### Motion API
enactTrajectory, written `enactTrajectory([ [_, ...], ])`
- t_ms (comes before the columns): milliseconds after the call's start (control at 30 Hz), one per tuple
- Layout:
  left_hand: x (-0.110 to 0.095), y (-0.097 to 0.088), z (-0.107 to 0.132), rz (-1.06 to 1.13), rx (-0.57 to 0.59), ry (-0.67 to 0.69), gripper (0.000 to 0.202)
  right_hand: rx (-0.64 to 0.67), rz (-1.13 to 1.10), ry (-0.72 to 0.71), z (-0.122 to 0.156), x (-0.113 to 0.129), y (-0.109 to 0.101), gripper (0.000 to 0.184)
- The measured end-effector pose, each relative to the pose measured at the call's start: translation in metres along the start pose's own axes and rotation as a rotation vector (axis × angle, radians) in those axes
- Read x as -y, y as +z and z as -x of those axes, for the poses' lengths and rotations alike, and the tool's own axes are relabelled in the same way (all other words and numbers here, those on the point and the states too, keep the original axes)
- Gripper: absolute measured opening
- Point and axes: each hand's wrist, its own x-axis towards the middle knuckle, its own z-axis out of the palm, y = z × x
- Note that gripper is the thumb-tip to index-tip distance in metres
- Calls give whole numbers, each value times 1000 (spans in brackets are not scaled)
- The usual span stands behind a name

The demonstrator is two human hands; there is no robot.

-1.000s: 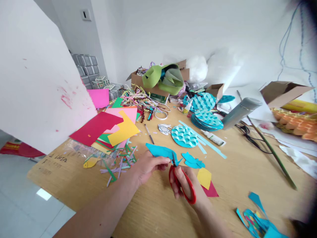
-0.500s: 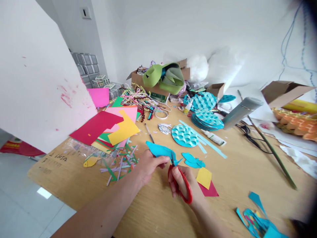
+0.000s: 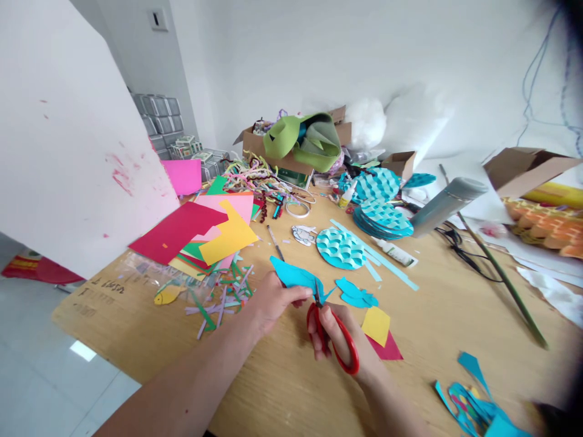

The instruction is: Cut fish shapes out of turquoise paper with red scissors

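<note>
Between the thumb and fingers of my left hand (image 3: 279, 301) is a piece of blue paper (image 3: 294, 274), held above the table. My right hand (image 3: 334, 332) grips red-handled scissors (image 3: 350, 349), whose blades meet the paper's right end, where a narrow strip sticks out. Just beyond the scissors lies a blue fish-shaped cutout (image 3: 355, 294). To the right of my right hand, a yellow paper piece (image 3: 377, 326) overlaps a dark red one (image 3: 388, 347). A white fish drawing cutout (image 3: 303, 235) and a round blue scale-patterned disc (image 3: 340, 248) lie farther back.
Coloured paper sheets (image 3: 177, 233) and thin paper strips (image 3: 223, 303) cover the left side, near a yellow paper fish (image 3: 168, 295). Blue scraps (image 3: 473, 400) lie front right. Behind are stacked discs (image 3: 382, 220), a glue tube (image 3: 396, 252), a grey bottle (image 3: 449, 206) and a green stick (image 3: 505, 285).
The scissor handles have spread wider apart in my right hand. My left hand keeps its hold on the blue paper, and the view has shifted very slightly.
</note>
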Motion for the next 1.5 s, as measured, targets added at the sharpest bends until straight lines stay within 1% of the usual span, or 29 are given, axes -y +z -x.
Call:
enactTrajectory([
  [133, -1, -1, 0, -27, 2, 0, 20, 15, -5, 13, 2, 3, -1, 68],
  [367, -4, 0, 1, -42, -14, -23, 20, 46, -31, -12, 2, 1, -2, 67],
  [633, -5, 1, 2, -56, -18, -16, 20, 22, 31, 8, 3, 6, -1, 67],
  [833, -1, -2, 0, -20, -1, -25, 20, 23, -11, 20, 4, 5, 0, 68],
  [1067, -2, -2, 0, 8, -5, -50, 18, 46, -43, -12, 3, 2, -1, 68],
  [1333, -3, -1, 1, 8, -16, -45, 18, 18, -16, 19, 4, 5, 0, 68],
  [1500, -2, -1, 0, 16, -15, -49, 18, 14, -46, 32, 4, 2, 0, 67],
])
